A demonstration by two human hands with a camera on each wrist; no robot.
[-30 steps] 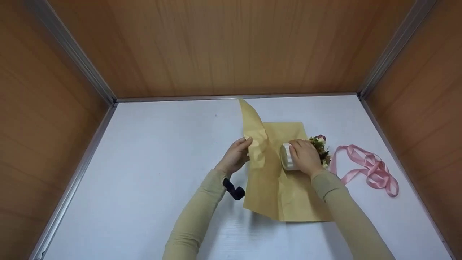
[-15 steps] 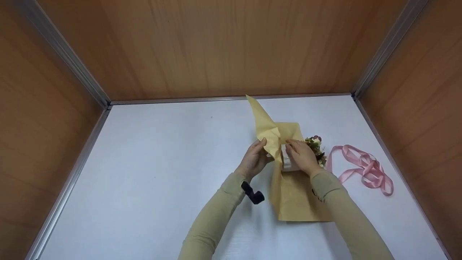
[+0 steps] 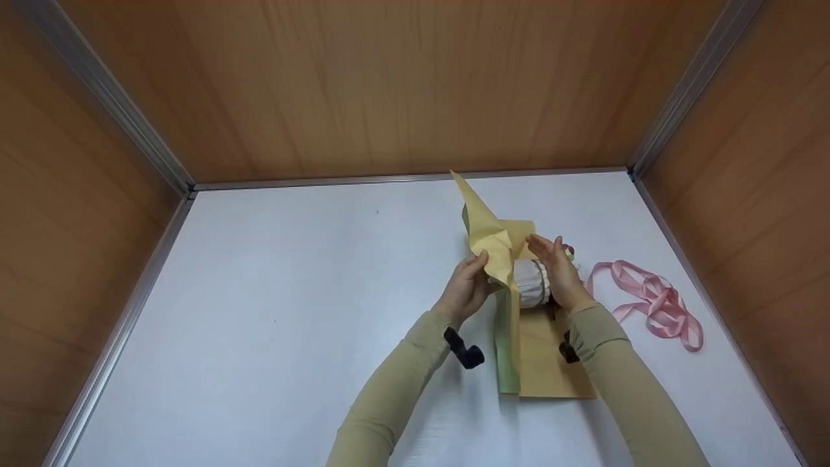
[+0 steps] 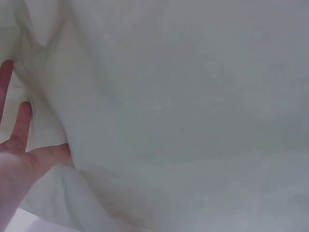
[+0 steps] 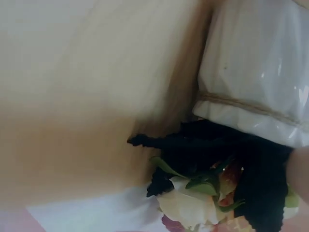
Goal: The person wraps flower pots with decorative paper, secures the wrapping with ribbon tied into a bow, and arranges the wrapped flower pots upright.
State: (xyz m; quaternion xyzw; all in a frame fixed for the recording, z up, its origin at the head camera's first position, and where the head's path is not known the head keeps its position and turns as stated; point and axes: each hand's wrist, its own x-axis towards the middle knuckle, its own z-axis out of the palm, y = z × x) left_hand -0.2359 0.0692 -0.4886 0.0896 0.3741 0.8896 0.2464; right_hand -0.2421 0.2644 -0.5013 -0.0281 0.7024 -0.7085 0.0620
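A white pot [image 3: 530, 285] with twine around it lies on its side on a sheet of yellow-brown wrapping paper [image 3: 554, 363]. Its flowers [image 5: 188, 205] point right, mostly hidden by my right hand in the head view. My left hand [image 3: 465, 288] pinches the paper's left flap, thumb on top, and holds it raised against the pot's base. In the left wrist view the paper's pale underside [image 4: 193, 106] fills most of the picture. Right beside the pot's rim, my right hand [image 3: 559, 272] has its fingers straight and grips nothing; whether it touches the pot I cannot tell.
A loose, tangled pink ribbon [image 3: 668, 305] lies on the white table [image 3: 292, 292] to the right of the flowers. Wooden panels [image 3: 402, 91] stand along the back and both sides. A dark strap [image 3: 465, 350] hangs from my left wrist.
My left hand has moved right, folding the paper flap up to the pot's base. My right hand has let go of the pot and straightened its fingers, so more of the pot shows.
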